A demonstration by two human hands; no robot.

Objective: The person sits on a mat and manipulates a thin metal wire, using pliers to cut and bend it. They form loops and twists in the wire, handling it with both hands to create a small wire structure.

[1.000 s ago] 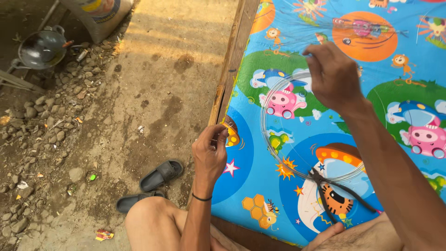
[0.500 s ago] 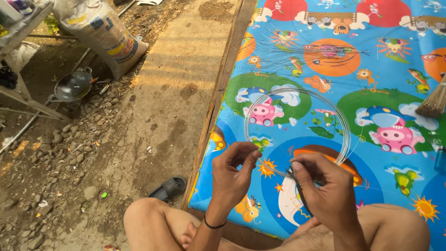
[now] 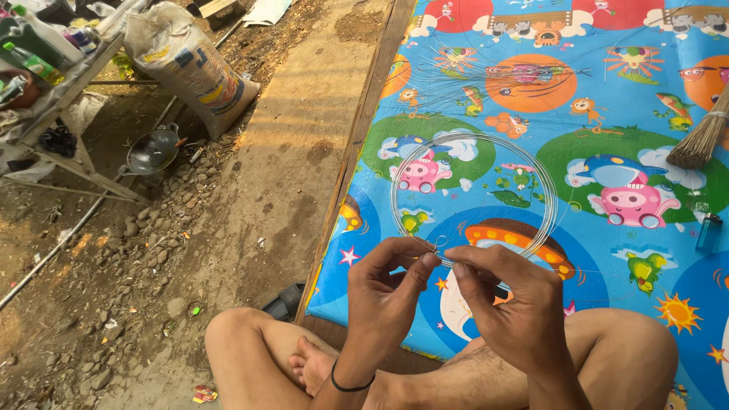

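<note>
While seated cross-legged at the edge of the blue cartoon-printed plastic mat [image 3: 607, 137], both hands raised over the knees. Left hand [image 3: 391, 292] with fingers pinched together on the small bent end of the thin silvery wire coil [image 3: 472, 190]; black band on that wrist. Right hand [image 3: 516, 304] with thumb and forefinger closed on the same wire just beside the left fingertips, the two hands nearly touching. Coil a wide flat ring of several turns, lying flat on the mat beyond the hands, near edge lifted into the pinch, far edge toward the orange circle print; no long axis to speak of, free end pointing up-left at the left fingertips. Loose straight wire strands [image 3: 486, 72] fanned on the mat farther off, well apart from the coil. Straw broom head [image 3: 702, 140] at right edge of mat, blue lighter [image 3: 708, 231] near it. Wooden edge board [image 3: 364, 129] along mat's left side. Off the mat on the dirt ground: black sandal [image 3: 285, 302] just beside the left knee, white printed sack [image 3: 194, 64], metal pan [image 3: 152, 150], wooden worktop [image 3: 64, 91] carrying green bottles [image 3: 30, 61]. Nothing lying between hands and coil.
</note>
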